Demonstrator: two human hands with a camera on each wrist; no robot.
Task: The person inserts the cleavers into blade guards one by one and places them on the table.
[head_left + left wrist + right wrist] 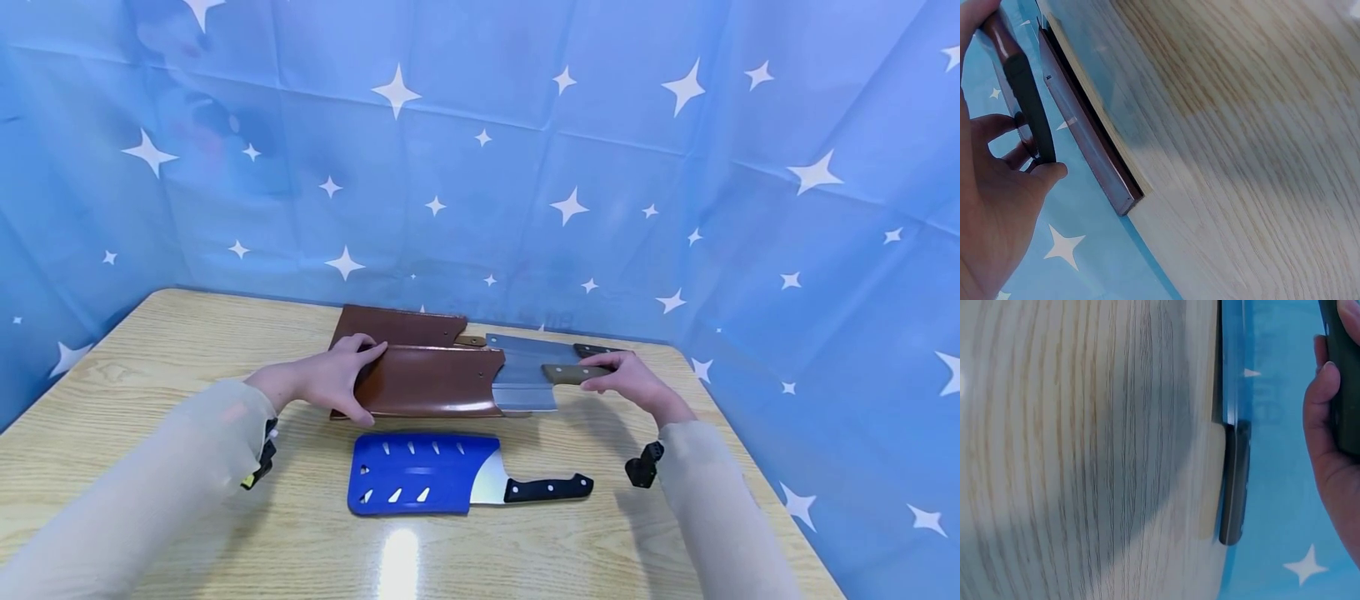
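Observation:
In the head view my left hand grips the left end of a glossy brown knife sheath, thumb at its lower edge and fingers over the top. In the left wrist view that sheath is held up off the table between thumb and fingers. My right hand pinches the olive-green handle of a cleaver. Its wide blade points left, and the sheath's notched right end covers the rest of it. In the right wrist view the fingers wrap the dark green handle.
Behind lie a second brown sheath and another cleaver with a black handle, near the table's back edge. In front, a black-handled cleaver sits in a blue blade guard. A blue star-patterned curtain hangs behind the wooden table.

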